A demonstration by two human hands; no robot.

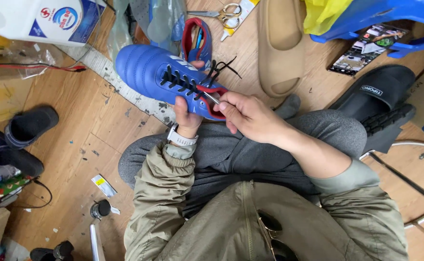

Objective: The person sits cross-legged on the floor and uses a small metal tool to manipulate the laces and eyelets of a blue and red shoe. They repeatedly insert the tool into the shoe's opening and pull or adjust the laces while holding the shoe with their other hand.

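Over on the left a pair of dark slippers (16, 140) lies kicked aside on the wooden floor (76, 145), well apart from the work, and a small black-capped bottle (100, 209) stands near the sitter's knee, within reach but untouched. The person sits cross-legged, and the blue football boot (158, 77) is held up over the lap, toe pointing away to the left, so the laced top faces the eyes. The left hand (187, 113) is closed around the boot's heel end from beneath, thumb up the side, steadying it. The right hand (248, 116) is pinched shut on a thin metal tool (212, 98) whose tip sits at the red-lined collar by the last eyelets, while the black laces (216, 72) trail loose above, out of the way. Behind the boot its mate (196, 41) lies open-mouthed, with scissors (224, 14) just beyond. Further right a tan slide (279, 48), a phone (366, 46) and a black slide (381, 96) rest on the floor
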